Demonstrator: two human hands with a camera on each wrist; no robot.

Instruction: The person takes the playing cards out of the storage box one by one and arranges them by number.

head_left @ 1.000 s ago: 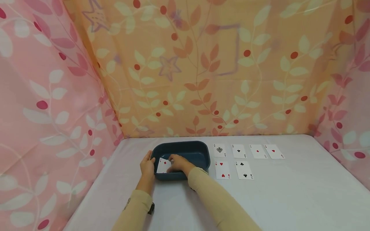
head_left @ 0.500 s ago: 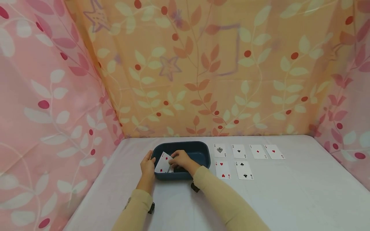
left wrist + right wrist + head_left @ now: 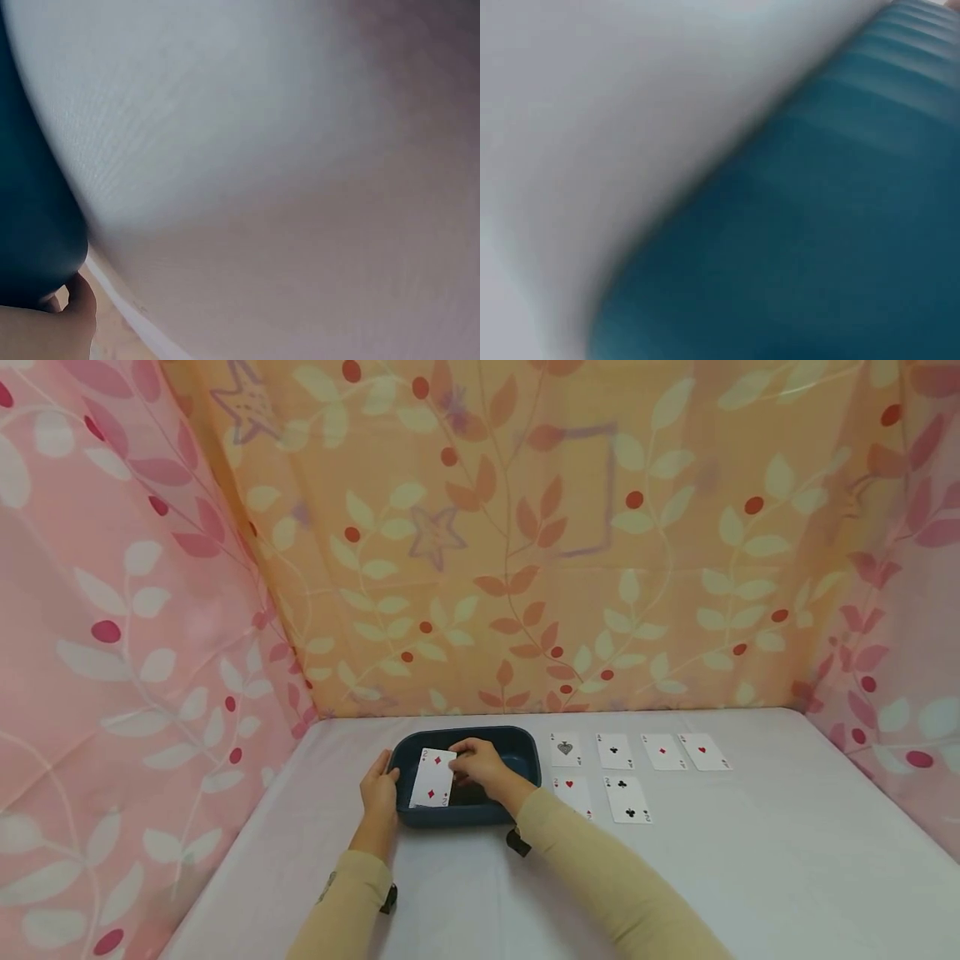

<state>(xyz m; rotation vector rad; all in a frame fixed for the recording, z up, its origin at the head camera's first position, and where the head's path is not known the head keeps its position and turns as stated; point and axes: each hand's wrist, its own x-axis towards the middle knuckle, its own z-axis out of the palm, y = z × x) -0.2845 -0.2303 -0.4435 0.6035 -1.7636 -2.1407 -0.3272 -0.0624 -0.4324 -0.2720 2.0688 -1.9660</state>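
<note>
In the head view, a dark blue plastic tub (image 3: 472,816) stands on the table. My left hand (image 3: 379,787) grips its left end, thumb over the rim; in the left wrist view the fingers (image 3: 84,300) curl at the tub's edge. With thumb and fingertips, my right hand (image 3: 482,767) pinches the right edge of a two of diamonds playing card (image 3: 431,775). The card faces up over the left part of the tub, its lower end close to the front wall. Only the tub's blurred outer side (image 3: 817,240) and white cloth fill most of the right wrist view.
Right of the tub lie face-up cards: a back row with ace of spades (image 3: 565,748), ace of clubs (image 3: 614,752), ace of diamonds (image 3: 663,753) and ace of hearts (image 3: 703,752). In front are two of hearts (image 3: 572,789), partly behind the right sleeve, and two of clubs (image 3: 628,799).
The right hand has lifted the two of diamonds from low in the tub; the card tilted, then straightened. That hand and forearm moved slightly right. The left hand keeps its place on the tub.
</note>
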